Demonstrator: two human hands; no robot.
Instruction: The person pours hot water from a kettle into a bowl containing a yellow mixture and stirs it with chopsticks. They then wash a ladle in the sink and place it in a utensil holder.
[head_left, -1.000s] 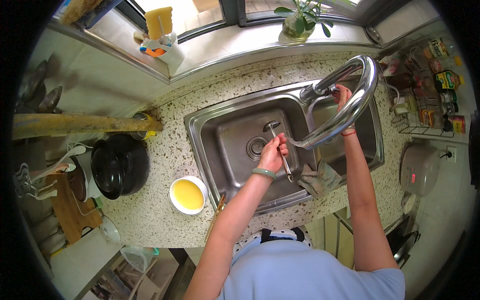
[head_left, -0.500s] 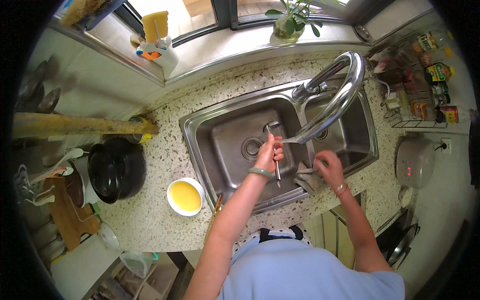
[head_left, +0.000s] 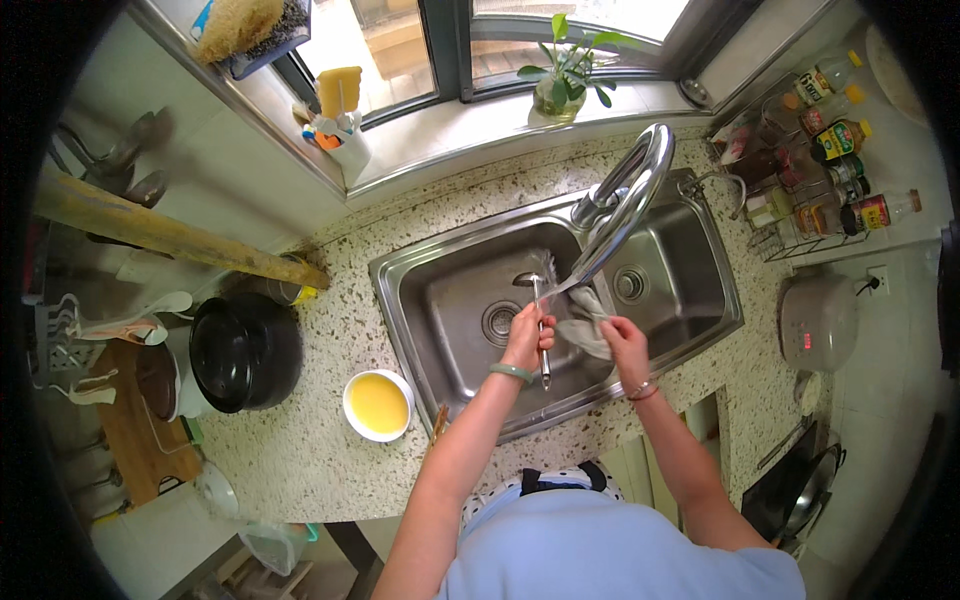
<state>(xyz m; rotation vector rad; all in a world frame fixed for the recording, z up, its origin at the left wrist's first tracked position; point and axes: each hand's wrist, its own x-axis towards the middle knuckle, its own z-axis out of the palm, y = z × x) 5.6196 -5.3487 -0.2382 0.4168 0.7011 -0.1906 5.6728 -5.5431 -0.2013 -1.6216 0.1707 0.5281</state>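
Observation:
My left hand (head_left: 524, 338) is wrapped round the handle of a metal ladle (head_left: 526, 280), its bowl end pointing away from me over the sink's left basin (head_left: 430, 300). A thin stream of water runs from the curved chrome faucet (head_left: 655, 165) onto the ladle just above my fingers. My right hand (head_left: 628, 352) pinches a wet grey dishcloth (head_left: 585, 325), which hangs over the divider side of the left basin, close to the ladle handle.
A white bowl (head_left: 375, 437) of yellow liquid stands left of the sink, near brown sticks (head_left: 440, 422) at the rim. Farther left is a black pot (head_left: 270, 350). A bottle rack (head_left: 800, 235) stands at the right; a potted plant (head_left: 560, 95) sits on the sill.
My right hand has lifted the dishcloth off the sink's near edge and brought it left, toward the ladle. The left hand still grips the ladle. The view has shifted slightly.

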